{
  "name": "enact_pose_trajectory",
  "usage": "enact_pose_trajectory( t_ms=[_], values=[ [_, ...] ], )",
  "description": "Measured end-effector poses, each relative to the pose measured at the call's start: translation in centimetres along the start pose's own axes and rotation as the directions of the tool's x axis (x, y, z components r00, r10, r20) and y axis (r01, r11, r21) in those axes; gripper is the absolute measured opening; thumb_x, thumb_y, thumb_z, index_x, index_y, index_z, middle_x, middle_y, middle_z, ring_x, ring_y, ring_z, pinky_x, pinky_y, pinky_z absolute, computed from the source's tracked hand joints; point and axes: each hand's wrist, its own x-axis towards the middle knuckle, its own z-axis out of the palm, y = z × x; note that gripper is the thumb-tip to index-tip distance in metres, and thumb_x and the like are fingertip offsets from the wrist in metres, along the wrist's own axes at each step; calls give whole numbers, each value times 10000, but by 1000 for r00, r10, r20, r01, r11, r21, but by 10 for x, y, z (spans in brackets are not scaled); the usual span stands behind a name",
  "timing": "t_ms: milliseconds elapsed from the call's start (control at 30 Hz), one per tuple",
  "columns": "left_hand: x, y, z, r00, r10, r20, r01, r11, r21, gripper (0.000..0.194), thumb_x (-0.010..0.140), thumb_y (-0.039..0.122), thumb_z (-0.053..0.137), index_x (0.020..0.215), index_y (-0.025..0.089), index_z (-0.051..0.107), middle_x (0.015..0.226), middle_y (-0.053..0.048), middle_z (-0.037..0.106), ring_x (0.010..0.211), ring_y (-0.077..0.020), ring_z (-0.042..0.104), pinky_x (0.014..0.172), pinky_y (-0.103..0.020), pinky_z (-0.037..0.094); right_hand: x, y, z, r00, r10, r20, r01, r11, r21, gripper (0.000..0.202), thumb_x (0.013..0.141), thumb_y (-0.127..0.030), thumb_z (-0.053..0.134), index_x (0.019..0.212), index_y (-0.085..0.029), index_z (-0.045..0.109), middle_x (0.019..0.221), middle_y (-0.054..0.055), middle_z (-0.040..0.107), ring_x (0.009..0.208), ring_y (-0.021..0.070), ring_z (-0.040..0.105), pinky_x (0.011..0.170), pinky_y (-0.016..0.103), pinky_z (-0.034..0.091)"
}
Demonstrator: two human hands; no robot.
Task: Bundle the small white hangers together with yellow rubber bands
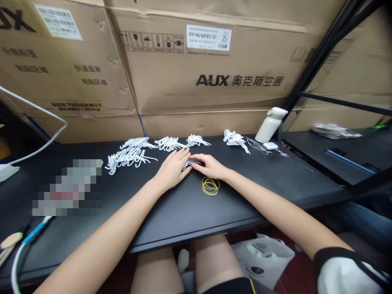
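On the table [171,212], our left hand [175,168] and right hand [211,166] surround a white bundle [187,163], seemingly evening it. Left fingers lie together, right ones curl; we can't tell their grip. Next calls for a snug hold near the yellow bands [210,192].

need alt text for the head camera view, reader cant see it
A person's left hand and right hand are cupped around thin white pieces on a black table. Yellow bands lie in front; piles of hooked white pieces sit behind, before AUX cardboard boxes.

White bottle [269,127] near cardboard boxes [171,77]
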Motion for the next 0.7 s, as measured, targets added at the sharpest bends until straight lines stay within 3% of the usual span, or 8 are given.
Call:
enact_pose_trajectory(
  t_ms=[100, 300, 500, 600, 700],
  values=[
    [1, -3, -3, 999, -35, 20, 34, 996, 77, 433, 925, 248, 345, 1287, 88, 519, 1385, -170, 498, 1292, -254, 456, 1088, -441, 319, 0, -1, 0, 999, 38, -39, -38, 999, 6, 349, 835, -272, 571, 1163, -154, 605, 1131, 91, 668, 1021, 210, 628, 920, 359, 470],
    [1, -13, -8, 991, -133, 24, 126, 976, 178, 385, 914, 200, 360, 1205, 48, 561, 1275, -193, 581, 1178, -274, 551, 997, -387, 421, 0, -3, -3, 988, 101, -119, -95, 994, 55, 275, 807, -269, 587, 1057, -164, 636, 1060, 58, 682, 980, 182, 632, 908, 333, 483],
    [-2, -35, -2, 990, -139, -20, 140, 985, 103, 388, 921, 258, 368, 1214, 80, 550, 1290, -190, 565, 1192, -274, 537, 992, -397, 429, 3, 1, -11, 964, 140, -226, -131, 990, 56, 221, 800, -246, 569, 989, -168, 650, 1028, 62, 691, 971, 185, 639, 903, 346, 489],
    [-3, -45, -1, 994, -109, -22, 110, 992, 61, 427, 921, 304, 363, 1243, 87, 542, 1330, -189, 538, 1222, -285, 509, 1001, -423, 414, 5, 17, -28, 928, 158, -338, -164, 986, 13, 236, 790, -251, 564, 998, -165, 639, 1017, 72, 690, 958, 195, 640, 857, 347, 503],
    [-3, -47, -2, 989, -141, -35, 143, 987, 68, 416, 908, 305, 387, 1230, 113, 567, 1307, -177, 563, 1204, -298, 515, 1002, -455, 392, 3, 42, -56, 822, 236, -518, -325, 942, -86, 235, 768, -244, 565, 974, -154, 632, 1000, 84, 682, 949, 213, 629, 843, 353, 491]
  ],
)
